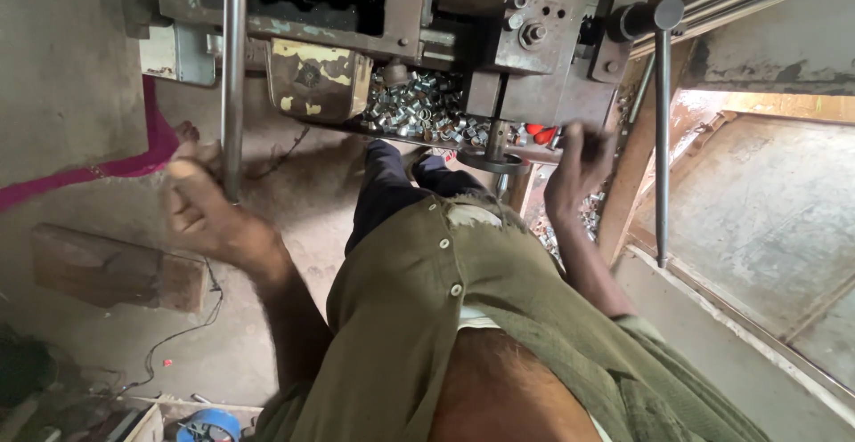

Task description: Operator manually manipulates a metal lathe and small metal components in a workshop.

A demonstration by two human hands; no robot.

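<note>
My left hand (203, 209) hovers at the lower end of a long upright steel rod (233, 68) on the left. Its fingers are loosely curled and the thumb is raised; the rod lies beside the hand, not inside its grip. My right hand (574, 168) is blurred and reaches up to the edge of a worn metal machine (525, 41), fingers apart, close to two small red parts (538, 130). A tray (370, 126) under the machine holds several small shiny metal rings (419, 108). Nothing shows in either hand.
A thin dark lever with a round knob (663, 139) hangs at the right. A wooden block (116, 268) and a pink cloth strip (107, 170) lie on the dusty floor at left. Blue tape roll (209, 426) sits bottom left. My legs and olive shirt fill the centre.
</note>
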